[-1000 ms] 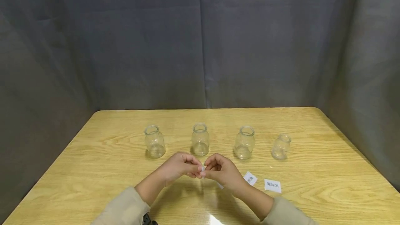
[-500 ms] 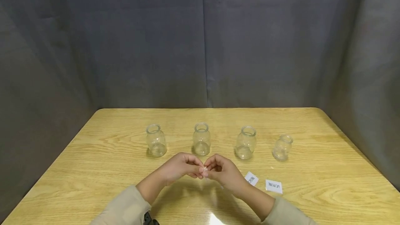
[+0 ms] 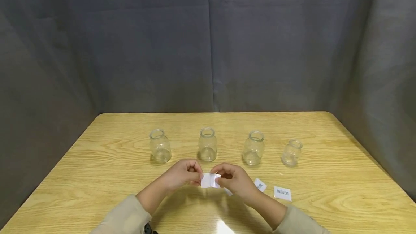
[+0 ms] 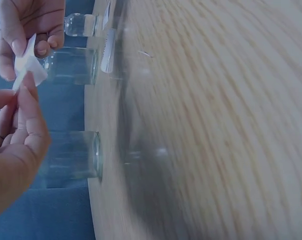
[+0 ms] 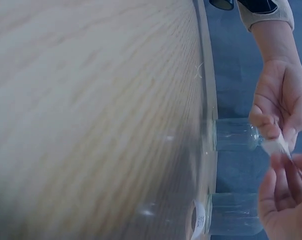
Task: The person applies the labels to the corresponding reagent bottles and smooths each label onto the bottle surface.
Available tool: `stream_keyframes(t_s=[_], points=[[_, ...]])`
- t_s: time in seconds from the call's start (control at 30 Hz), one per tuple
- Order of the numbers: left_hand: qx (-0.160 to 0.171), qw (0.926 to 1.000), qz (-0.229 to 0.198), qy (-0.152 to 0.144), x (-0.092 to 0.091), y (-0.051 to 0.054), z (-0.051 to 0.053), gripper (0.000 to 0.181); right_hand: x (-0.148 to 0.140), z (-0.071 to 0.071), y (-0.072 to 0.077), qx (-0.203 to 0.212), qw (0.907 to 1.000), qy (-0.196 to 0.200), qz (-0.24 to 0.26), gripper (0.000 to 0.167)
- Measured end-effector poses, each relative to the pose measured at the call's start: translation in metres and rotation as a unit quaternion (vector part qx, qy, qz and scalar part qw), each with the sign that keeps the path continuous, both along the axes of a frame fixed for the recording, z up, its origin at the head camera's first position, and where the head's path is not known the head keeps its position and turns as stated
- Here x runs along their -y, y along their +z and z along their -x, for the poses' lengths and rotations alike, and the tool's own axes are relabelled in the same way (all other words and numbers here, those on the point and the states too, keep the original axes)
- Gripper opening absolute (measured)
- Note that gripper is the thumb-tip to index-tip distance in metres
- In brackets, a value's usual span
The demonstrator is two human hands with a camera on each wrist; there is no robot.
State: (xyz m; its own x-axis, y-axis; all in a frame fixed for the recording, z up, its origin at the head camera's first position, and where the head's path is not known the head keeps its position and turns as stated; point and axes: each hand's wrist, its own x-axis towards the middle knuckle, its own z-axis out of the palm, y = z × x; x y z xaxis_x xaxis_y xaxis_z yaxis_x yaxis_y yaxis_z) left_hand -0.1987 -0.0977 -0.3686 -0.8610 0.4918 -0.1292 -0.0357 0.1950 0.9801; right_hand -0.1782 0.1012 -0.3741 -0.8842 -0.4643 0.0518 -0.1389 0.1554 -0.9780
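A small white paper slip [image 3: 206, 181] with a crease down its middle is spread out in front of the jars, just above the table. My left hand [image 3: 182, 173] pinches its left edge between thumb and fingers. At the other edge, the thumb and fingers of my right hand [image 3: 236, 181] pinch the same slip. The left wrist view shows the paper slip [image 4: 27, 64] bent between both hands. Any print on its face is not visible. Beneath and beside my right hand lie more slips: a printed one [image 3: 260, 185] and one partly hidden [image 3: 228, 191].
Several open glass jars stand upright in a row behind the hands: a left jar [image 3: 160, 149], a second [image 3: 207, 147], a third [image 3: 253, 151] and a smaller one [image 3: 291, 154]. Another printed slip [image 3: 282, 193] lies at right on the wooden table [image 3: 97, 176]. Grey cloth [image 3: 146, 46] encloses the table.
The paper slip, bunched up between the fingertips before, is now opened out flat. My hands have drawn slightly apart, the left one moving left. Jars and table slips stay put.
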Motion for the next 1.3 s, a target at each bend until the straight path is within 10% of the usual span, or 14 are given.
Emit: stream_keyframes(t_s=[0.5, 1.3], points=[[0.036, 0.9993, 0.003, -0.012, 0.018, -0.014, -0.004, 0.019, -0.003, -0.001, -0.005, 0.037, 0.9946, 0.097, -0.005, 0.019], [0.048, 0.9972, 0.039, -0.041, 0.039, -0.021, -0.010, 0.021, 0.010, 0.008, -0.005, 0.011, 0.9981, 0.055, -0.025, 0.007]])
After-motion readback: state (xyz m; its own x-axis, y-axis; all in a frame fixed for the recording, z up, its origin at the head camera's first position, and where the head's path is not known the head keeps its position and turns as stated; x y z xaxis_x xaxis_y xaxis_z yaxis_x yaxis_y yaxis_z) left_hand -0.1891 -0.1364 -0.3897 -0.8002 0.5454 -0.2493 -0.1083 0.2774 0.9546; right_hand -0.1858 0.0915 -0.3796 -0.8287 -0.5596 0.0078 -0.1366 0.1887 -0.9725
